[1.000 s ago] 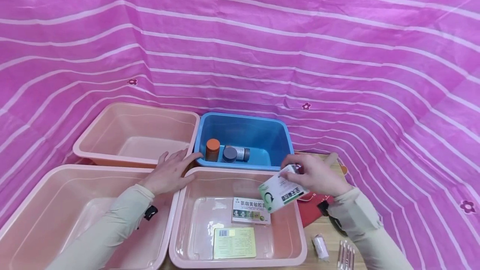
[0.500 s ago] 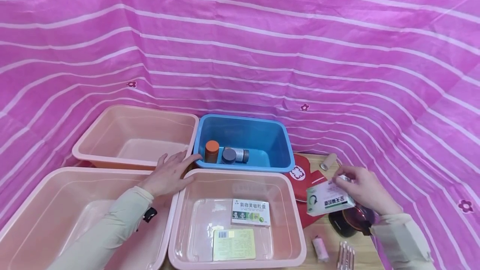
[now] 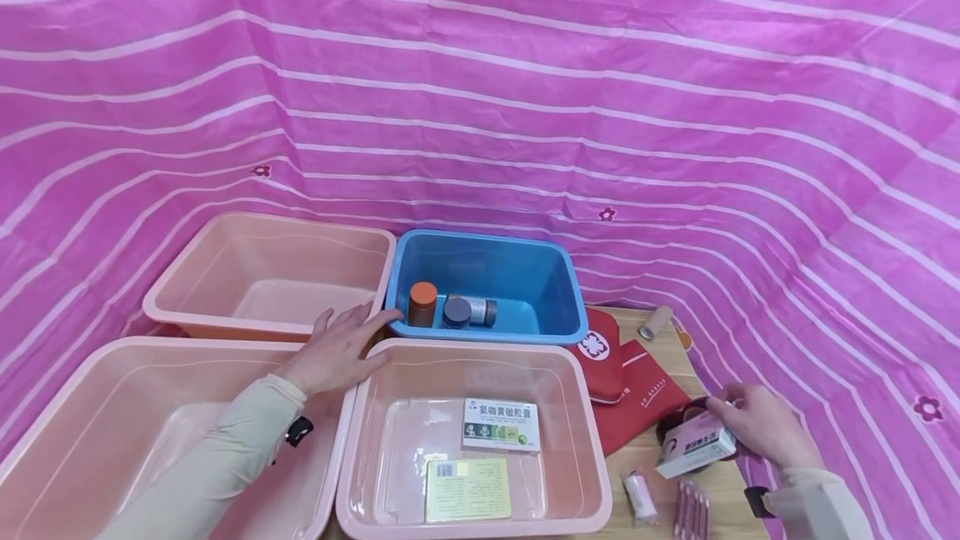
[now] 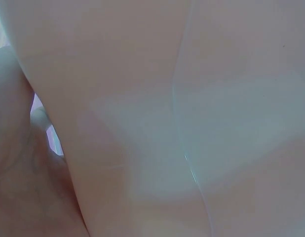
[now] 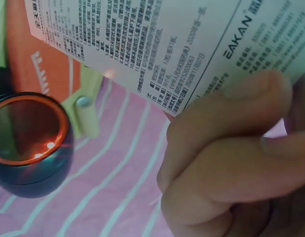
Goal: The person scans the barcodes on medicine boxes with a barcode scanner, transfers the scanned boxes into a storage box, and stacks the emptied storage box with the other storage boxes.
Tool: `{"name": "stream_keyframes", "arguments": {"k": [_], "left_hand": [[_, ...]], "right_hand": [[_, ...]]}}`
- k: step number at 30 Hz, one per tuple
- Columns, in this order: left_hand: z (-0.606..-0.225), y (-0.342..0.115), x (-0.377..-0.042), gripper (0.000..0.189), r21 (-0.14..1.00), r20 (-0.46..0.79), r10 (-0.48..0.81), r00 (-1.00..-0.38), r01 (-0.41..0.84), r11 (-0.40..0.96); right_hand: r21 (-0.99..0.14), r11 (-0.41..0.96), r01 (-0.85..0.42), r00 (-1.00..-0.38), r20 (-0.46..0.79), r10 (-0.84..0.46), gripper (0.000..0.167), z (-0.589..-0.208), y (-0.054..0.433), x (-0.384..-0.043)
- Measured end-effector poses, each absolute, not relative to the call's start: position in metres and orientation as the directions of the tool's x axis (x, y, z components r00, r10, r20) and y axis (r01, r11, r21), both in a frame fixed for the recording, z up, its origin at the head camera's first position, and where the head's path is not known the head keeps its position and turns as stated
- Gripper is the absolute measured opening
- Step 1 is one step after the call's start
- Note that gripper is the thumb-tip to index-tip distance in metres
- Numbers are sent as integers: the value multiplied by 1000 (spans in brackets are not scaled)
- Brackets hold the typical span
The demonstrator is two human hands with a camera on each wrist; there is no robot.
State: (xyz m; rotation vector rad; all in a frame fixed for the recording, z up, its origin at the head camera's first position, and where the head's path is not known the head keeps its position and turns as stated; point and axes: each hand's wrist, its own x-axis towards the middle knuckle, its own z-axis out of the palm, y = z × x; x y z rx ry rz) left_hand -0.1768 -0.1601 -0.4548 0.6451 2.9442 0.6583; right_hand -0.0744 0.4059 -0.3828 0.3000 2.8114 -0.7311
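- One EAKAN medicine box [image 3: 696, 447] is pinched in my right grip [image 3: 767, 425].
- Its long axis slants leftward from this nearer grip.
- My left grip [image 3: 336, 354] lies relaxed.

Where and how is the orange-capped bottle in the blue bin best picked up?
Probably by its orange cap, from straight above: the bottle stands upright with the cap uppermost, while the wall of the blue bin and the grey-lidded container close by leave less room at its sides.

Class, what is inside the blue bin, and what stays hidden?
The blue bin holds an orange-capped bottle, a dark-lidded container and a bottle lying sideways. Its near rim hides the closest floor.
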Motion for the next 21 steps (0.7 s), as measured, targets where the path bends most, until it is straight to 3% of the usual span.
{"name": "stream_keyframes", "arguments": {"k": [4, 11, 21], "left_hand": [[-454, -160, -176, 65, 426, 39, 411, -911, 387, 818], [-453, -160, -177, 65, 420, 41, 417, -908, 395, 817], [-454, -160, -177, 65, 429, 39, 415, -909, 391, 815]], "right_hand": [[-414, 870, 268, -953, -244, 178, 27, -389, 413, -70], [-452, 839, 304, -943, -268, 197, 35, -393, 418, -69], [-460, 866, 198, -976, -179, 128, 35, -375, 395, -77]]}}
